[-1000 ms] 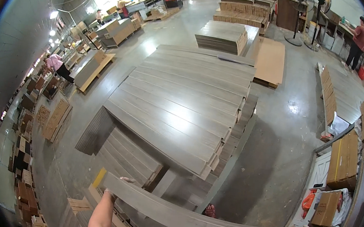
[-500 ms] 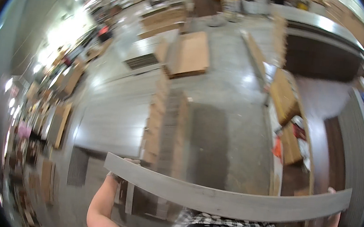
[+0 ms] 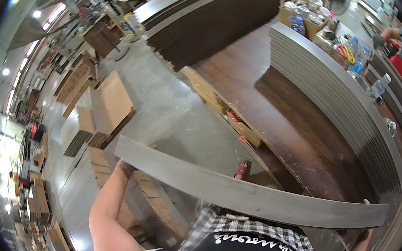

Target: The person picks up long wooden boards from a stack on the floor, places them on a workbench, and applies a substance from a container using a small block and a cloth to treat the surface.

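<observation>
One grey plank [image 3: 242,194] is held up at the near side of the desk [image 3: 280,119]. The left hand [image 3: 126,167] and right hand [image 3: 364,235] each have fingers gripping it near an end. It looks stiff, moderately light and smooth enough to slip, its corners likely to chip; both ends suit holding. Two stacks: dark-sided [image 3: 211,28] at the desk's far end, grey [image 3: 332,85] along its right. At least three bottles [image 3: 379,87] stand past the desk's right.
</observation>
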`<action>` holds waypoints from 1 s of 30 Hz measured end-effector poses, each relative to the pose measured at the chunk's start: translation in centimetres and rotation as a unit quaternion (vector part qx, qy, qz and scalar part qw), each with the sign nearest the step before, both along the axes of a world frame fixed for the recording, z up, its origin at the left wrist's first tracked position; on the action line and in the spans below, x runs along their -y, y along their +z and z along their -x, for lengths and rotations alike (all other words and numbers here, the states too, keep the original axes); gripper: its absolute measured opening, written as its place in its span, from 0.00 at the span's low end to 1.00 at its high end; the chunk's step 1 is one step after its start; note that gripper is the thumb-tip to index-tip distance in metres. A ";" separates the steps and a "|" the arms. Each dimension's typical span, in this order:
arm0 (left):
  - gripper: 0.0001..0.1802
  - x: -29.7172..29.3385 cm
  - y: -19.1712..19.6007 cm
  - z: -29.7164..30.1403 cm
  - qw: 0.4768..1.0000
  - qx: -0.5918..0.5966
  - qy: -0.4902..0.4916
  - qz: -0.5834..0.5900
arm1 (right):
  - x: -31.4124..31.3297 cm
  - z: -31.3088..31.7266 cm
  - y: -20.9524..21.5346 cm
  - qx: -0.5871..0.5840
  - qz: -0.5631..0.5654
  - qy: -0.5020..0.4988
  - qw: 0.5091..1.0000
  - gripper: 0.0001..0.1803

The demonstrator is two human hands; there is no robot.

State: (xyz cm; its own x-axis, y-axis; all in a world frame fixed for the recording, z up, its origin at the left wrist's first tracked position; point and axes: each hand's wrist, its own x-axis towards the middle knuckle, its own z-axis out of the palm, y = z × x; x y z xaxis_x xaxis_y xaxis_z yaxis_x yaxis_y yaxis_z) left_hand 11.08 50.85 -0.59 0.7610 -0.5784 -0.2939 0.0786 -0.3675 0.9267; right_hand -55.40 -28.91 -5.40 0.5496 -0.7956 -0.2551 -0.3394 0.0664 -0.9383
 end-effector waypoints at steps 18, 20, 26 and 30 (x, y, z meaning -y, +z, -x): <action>0.19 39.9 -4.3 -29.8 0.928 -0.254 -0.213 0.169 | -13.7 6.3 2.7 0.059 0.103 -0.270 0.955 0.20; 0.20 43.3 -3.2 -27.7 0.938 -0.219 -0.224 0.150 | -12.7 7.0 2.7 0.049 0.127 -0.264 0.955 0.21; 0.22 48.8 -3.1 -26.0 0.929 -0.316 -0.156 0.111 | -6.0 11.1 0.0 0.015 -0.013 -0.338 0.941 0.21; 0.26 48.8 -2.3 -25.1 0.937 -0.337 -0.088 0.039 | -4.3 9.7 -1.2 0.055 -0.040 -0.434 0.898 0.13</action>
State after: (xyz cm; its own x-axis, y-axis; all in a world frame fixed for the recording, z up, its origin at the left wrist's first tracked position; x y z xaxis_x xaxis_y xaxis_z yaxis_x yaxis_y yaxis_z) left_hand 36.22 2.03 -2.85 0.3086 -0.7174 -0.6246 0.5990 -0.3635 0.7135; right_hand -65.12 -24.59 -6.65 -0.2439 -0.9183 -0.3118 -0.0328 0.3292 -0.9437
